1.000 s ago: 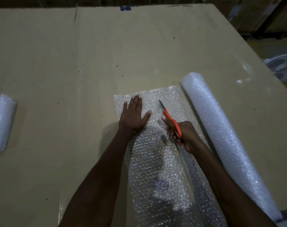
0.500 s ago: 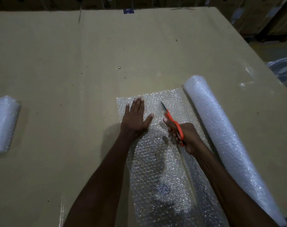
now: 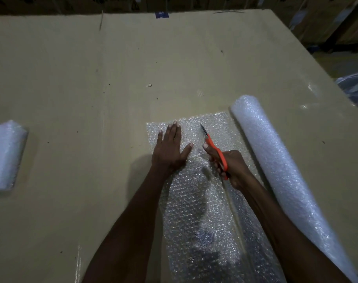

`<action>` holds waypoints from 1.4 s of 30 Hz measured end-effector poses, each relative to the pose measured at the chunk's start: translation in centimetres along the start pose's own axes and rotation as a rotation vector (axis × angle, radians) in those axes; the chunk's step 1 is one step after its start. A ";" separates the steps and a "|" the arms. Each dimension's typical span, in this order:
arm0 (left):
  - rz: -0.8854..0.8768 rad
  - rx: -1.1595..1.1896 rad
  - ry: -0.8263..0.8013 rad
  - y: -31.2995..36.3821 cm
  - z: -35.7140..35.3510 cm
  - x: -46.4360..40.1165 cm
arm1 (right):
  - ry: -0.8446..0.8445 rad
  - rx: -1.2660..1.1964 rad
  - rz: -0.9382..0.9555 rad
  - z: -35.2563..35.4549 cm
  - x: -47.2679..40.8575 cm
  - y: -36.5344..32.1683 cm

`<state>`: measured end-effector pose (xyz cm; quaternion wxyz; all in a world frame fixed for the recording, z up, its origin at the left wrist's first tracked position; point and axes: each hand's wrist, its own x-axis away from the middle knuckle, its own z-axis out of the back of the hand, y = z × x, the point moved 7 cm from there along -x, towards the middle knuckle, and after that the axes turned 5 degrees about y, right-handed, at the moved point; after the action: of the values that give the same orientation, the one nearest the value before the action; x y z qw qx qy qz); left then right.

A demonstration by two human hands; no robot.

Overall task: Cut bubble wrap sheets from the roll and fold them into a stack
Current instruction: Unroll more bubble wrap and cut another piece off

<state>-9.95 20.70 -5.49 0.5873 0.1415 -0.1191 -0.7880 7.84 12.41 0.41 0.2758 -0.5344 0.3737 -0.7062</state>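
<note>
A roll of bubble wrap (image 3: 276,166) lies diagonally at the right. Its unrolled sheet (image 3: 194,211) spreads flat to the left of it, running toward me. My left hand (image 3: 171,151) presses flat on the sheet near its far left corner, fingers spread. My right hand (image 3: 231,166) grips orange-handled scissors (image 3: 213,148), whose dark blades point away from me along a cut line in the sheet. A gap in the sheet runs back from the scissors toward me. A folded stack of bubble wrap (image 3: 4,156) lies at the far left.
Everything rests on a large cardboard-covered table (image 3: 92,88). Its right edge runs diagonally past the roll, with a pale round object (image 3: 355,88) beyond it on the floor. Stacked boxes stand in the dark behind the far edge.
The scissors and my right hand have crept slightly further along the sheet. My left hand has stayed pressed flat in the same spot.
</note>
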 end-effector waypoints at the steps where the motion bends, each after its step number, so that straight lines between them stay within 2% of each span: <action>1: 0.000 0.001 -0.003 0.0 0.0 0.0 | 0.001 -0.002 0.004 0.0 -0.1 0.0; 42: -0.004 -0.022 0.047 -0.2 -0.3 -0.1 | -0.053 0.020 0.014 -1.2 -2.1 -2.4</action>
<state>-10.05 20.84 -5.82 0.5899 0.1537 -0.0966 -0.7868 7.27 15.65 1.03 0.2957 -0.5476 0.3629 -0.6935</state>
